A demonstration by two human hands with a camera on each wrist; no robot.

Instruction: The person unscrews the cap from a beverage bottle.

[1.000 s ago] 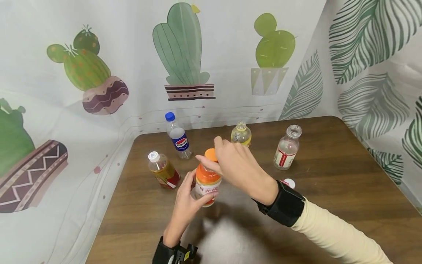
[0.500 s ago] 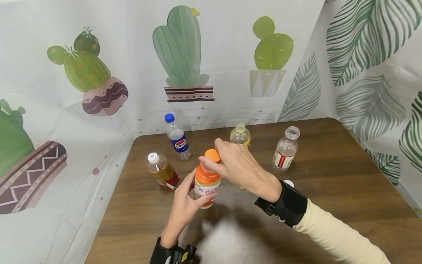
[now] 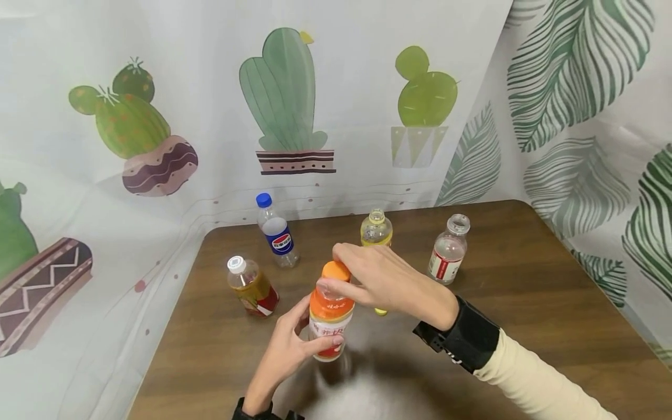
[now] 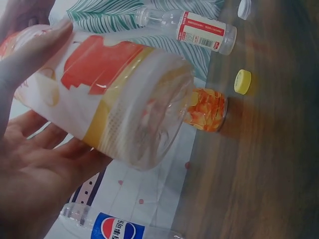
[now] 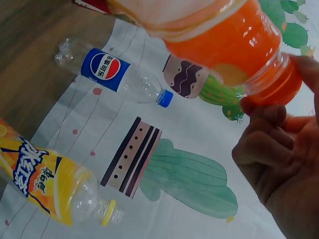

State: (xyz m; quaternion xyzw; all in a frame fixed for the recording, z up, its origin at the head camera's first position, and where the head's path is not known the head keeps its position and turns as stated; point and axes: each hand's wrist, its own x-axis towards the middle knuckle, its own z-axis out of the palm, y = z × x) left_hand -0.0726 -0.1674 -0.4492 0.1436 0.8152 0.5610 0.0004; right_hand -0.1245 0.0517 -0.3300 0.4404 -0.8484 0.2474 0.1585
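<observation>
My left hand holds a plastic drink bottle round its body, with the thumb across the white and red label. The bottle is upright in the head view, and the left wrist view shows its clear base beyond the fingers. At the top, my right hand pinches the orange cap between thumb and fingers. In the right wrist view the cap sits at the bottle's neck, below which the wrap is orange.
Around it stand a Pepsi bottle with a blue cap, a white-capped bottle, an uncapped yellow-label bottle and an uncapped wide-mouth bottle. A yellow cap and a white cap lie on the wooden table.
Both hands and the bottle have come slightly toward me. The right hand stays at the orange cap, its fingers shifted a little. The head view has tilted up slightly.
</observation>
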